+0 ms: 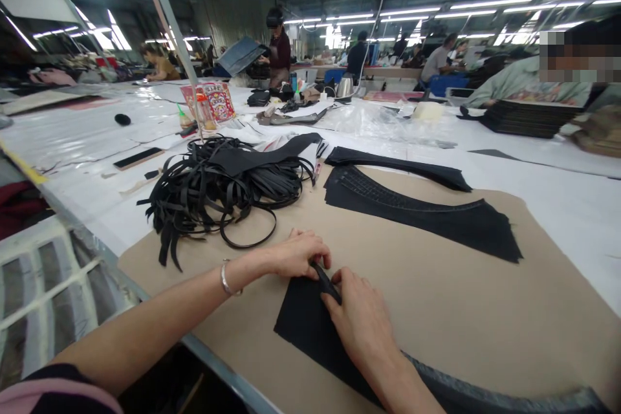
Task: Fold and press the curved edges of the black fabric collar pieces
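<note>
My left hand (301,253) and my right hand (361,320) meet over a black fabric piece (303,326) lying on the brown card sheet (436,297). Both hands pinch a narrow black strip (324,279) along the piece's upper edge, fingers curled closed. A silver bracelet (226,278) sits on my left wrist. My right forearm covers part of the piece. A tangled heap of black strips (223,191) lies just beyond my left hand.
A stack of curved black fabric pieces (422,210) lies to the right on the card sheet. Behind are a red printed bag (216,102), a kettle (344,86) and clutter. Other people work at far tables and at the right. The table edge runs at the left.
</note>
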The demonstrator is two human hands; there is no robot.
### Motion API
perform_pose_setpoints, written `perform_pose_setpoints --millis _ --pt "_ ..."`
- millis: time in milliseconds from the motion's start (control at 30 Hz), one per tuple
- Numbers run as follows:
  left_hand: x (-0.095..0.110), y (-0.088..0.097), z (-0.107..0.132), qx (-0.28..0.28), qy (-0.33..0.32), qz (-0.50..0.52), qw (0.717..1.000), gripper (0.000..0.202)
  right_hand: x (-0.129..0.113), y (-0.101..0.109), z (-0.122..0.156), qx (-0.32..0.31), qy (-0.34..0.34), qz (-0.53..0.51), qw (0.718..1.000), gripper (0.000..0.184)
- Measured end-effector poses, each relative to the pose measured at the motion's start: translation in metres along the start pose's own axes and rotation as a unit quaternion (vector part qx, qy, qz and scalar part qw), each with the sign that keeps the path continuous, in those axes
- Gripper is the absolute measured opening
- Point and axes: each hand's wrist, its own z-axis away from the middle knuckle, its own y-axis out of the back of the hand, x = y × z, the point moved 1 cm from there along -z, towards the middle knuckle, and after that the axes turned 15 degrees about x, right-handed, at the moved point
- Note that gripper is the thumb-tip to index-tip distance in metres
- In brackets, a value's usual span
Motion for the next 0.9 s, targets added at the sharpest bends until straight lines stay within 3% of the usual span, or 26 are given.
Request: perform_pose_setpoints --millis 67,300,467,600,733,900 --pt "-0.003 0.0 -0.004 -0.012 -0.018 0.005 1.0 0.015 0.001 -0.001 -0.003 -0.007 -0.01 -0.023 1.0 0.002" --pt "-0.014 -0.005 0.004 0.022 -0.066 0.048 0.996 0.009 0.007 -0.012 0.006 0.046 0.031 -0.087 0.995 0.013" --pt "-0.014 0.0 0.019 0.068 -0.163 -0.005 0.984 0.023 0.01 -0.02 0.019 0.08 0.104 -0.091 0.987 0.021" --pt "-0.017 0.006 0.028 0.063 -0.216 -0.041 0.973 0.036 0.011 -0.022 0.025 0.079 0.18 -0.032 0.98 0.031" --pt "-0.03 0.006 0.033 0.062 -0.195 -0.039 0.978 0.051 0.011 -0.023 0.028 0.098 0.232 0.043 0.967 0.039" --pt "-0.038 0.0 0.042 0.109 -0.123 -0.049 0.985 0.059 0.011 -0.025 0.029 0.115 0.262 0.078 0.955 0.043"
